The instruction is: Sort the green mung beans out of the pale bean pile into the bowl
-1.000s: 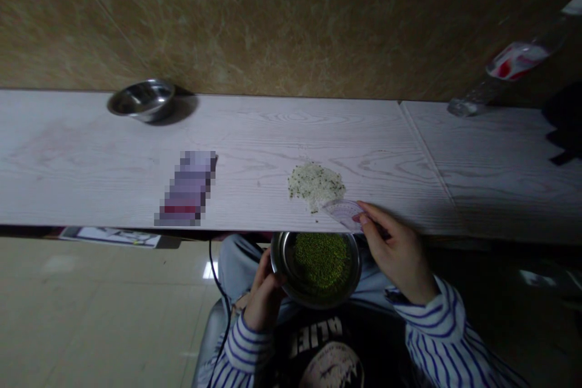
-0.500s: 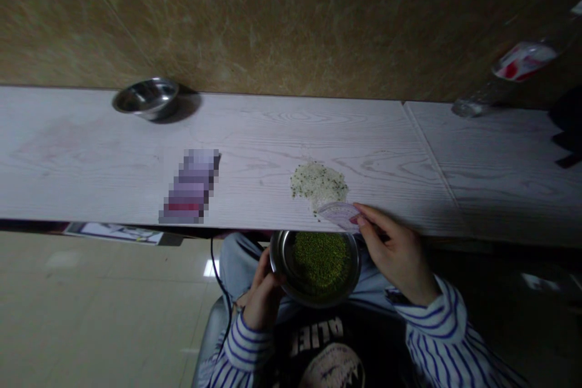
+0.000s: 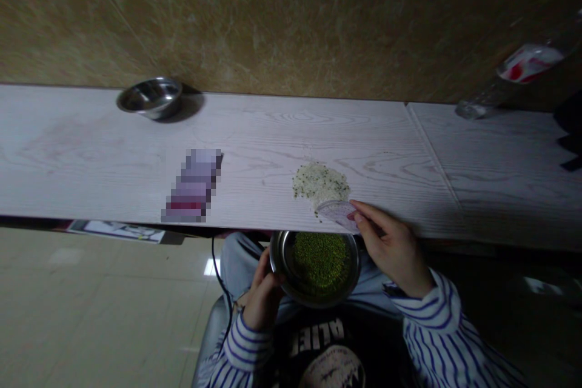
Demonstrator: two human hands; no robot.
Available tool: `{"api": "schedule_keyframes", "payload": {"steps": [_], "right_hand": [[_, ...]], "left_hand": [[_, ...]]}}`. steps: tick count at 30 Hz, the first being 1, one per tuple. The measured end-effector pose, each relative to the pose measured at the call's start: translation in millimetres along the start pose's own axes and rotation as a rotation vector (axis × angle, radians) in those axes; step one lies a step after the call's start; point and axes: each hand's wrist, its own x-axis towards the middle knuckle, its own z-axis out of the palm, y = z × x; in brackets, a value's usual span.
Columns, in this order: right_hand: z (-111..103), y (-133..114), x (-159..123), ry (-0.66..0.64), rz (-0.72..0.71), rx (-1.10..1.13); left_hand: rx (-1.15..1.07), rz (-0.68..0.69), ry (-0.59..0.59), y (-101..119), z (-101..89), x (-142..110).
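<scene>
Below the table's front edge, my left hand [image 3: 264, 294] grips the rim of a steel bowl [image 3: 278, 254]. Green beans [image 3: 322, 260], which look like mung beans, cover the bowl's bottom. Pinched in my right hand [image 3: 391, 242] is a clear protractor [image 3: 337, 212], its curved edge toward the far side. It lies at the near border of a pile of white grains [image 3: 321, 180], like rice, with some green beans mixed in. A few stray beans sit just left of the protractor, close to the table edge.
A second steel bowl [image 3: 152, 99] stands near the wall at the left. A pixelated flat object [image 3: 193, 185] lies left of the pile. At the far right stands a clear plastic bottle [image 3: 509, 82] with a red and white label, beside a dark object [image 3: 570, 133].
The protractor and my right hand have shifted very slightly away from the table edge, toward the pile. The view has moved a little. My left hand keeps its hold on the bowl.
</scene>
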Motion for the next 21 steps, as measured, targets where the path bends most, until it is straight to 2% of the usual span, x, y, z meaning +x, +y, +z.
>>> {"api": "schedule_keyframes", "payload": {"steps": [4, 13, 21], "right_hand": [[0.1, 1.2, 4.7, -0.032, 0.002, 0.009], [-5.8, 2.5, 11.1, -0.098, -0.037, 0.012], [-10.9, 5.7, 3.9, -0.077, 0.018, 0.03]], "left_hand": [[-0.019, 0.003, -0.031, 0.3, -1.0, 0.0], [0.011, 0.01, 0.002, -1.1, -1.9, -0.3], [-0.02, 0.024, -0.005, -0.2, 2.2, -1.3]]}}
